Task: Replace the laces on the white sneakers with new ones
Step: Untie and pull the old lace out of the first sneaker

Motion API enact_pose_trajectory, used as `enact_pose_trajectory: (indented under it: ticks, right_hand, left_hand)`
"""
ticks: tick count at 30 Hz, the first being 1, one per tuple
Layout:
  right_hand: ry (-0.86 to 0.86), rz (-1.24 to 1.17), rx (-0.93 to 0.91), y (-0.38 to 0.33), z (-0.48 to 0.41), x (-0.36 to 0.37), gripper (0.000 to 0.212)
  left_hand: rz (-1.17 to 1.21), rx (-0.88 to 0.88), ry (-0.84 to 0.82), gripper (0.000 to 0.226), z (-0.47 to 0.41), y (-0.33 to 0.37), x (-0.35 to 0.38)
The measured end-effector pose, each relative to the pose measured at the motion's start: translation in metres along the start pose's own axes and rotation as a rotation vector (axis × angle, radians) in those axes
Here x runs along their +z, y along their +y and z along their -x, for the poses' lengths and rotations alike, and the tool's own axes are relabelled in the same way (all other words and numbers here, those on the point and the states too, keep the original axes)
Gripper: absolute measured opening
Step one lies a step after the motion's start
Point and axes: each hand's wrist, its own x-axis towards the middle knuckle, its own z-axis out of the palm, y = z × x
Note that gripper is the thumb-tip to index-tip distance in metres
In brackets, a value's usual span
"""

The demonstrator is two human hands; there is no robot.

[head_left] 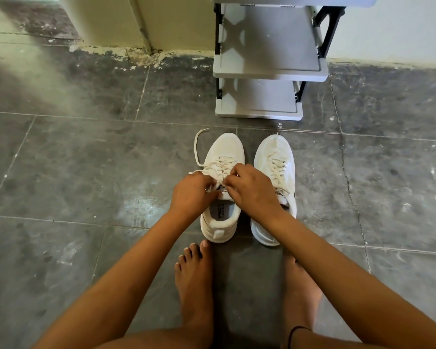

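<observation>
Both forearms are reaching forward and down, meeting over the left sneaker (223, 149), which is standing on the tiled floor (86, 172). The left hand (194, 195) is curling knuckles-up, its fingers pinching the lace (198, 149) near the top eyelets. A loose end is looping away beyond and left of that pinch. The right hand (253, 191) is bending at the wrist, fingertips hooking the same lace just right of it. The right sneaker (275, 152), laced, is sitting partly under the right wrist.
</observation>
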Motion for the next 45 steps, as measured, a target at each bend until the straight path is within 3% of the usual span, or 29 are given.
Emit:
enact_pose_trajectory:
  ticks: [3,7,10,12,16,20,28,32,35,38,40,44,45]
  right_hand:
    - [0.012,-0.095,0.042,-0.003,-0.005,0.001,0.015]
    - [-0.001,-0.506,0.291,-0.002,-0.01,0.003,0.007]
    - [-0.033,-0.572,0.337,-0.001,-0.008,0.006,0.005]
    - [-0.029,-0.518,0.355,-0.001,-0.005,0.008,0.01]
    - [0.003,-0.204,0.41,0.005,0.005,0.008,0.042]
    - [0.013,-0.137,0.427,0.004,0.01,0.007,0.039]
    - [0.077,-0.298,0.522,-0.003,0.007,0.007,0.026]
    - [0.073,-0.266,0.479,-0.004,0.007,0.006,0.025]
    - [0.003,-0.149,0.285,-0.005,0.008,0.005,0.035]
    - [-0.102,0.024,0.161,-0.006,0.007,0.003,0.025]
    - [-0.09,-0.102,0.229,-0.006,0.001,0.0,0.02]
    - [-0.025,-0.801,0.394,-0.02,-0.02,-0.016,0.007]
    - [-0.013,-0.866,0.39,-0.025,-0.025,-0.019,0.004]
  left_hand:
    - [-0.03,0.002,-0.007,0.026,-0.001,0.0,0.0]
    - [-0.075,-0.013,-0.012,0.025,-0.001,0.0,-0.001]
    - [-0.095,-0.003,-0.011,0.025,-0.001,0.003,0.002]
    - [-0.087,0.001,-0.008,0.025,-0.002,0.006,0.003]
    - [-0.049,-0.007,-0.007,0.024,-0.002,0.002,0.003]
    - [-0.049,-0.007,-0.006,0.025,-0.002,0.001,0.004]
    - [-0.061,-0.013,-0.001,0.024,-0.002,0.0,0.005]
    - [-0.067,-0.009,-0.002,0.022,-0.002,0.0,0.004]
    - [-0.059,-0.013,-0.004,0.022,-0.002,0.001,0.004]
    - [-0.054,-0.018,-0.015,0.022,-0.002,0.002,0.004]
    - [-0.069,-0.019,-0.014,0.022,-0.001,0.002,0.003]
    - [-0.086,-0.002,-0.005,0.022,0.0,0.005,0.005]
    - [-0.079,-0.005,-0.004,0.022,0.0,0.006,0.004]
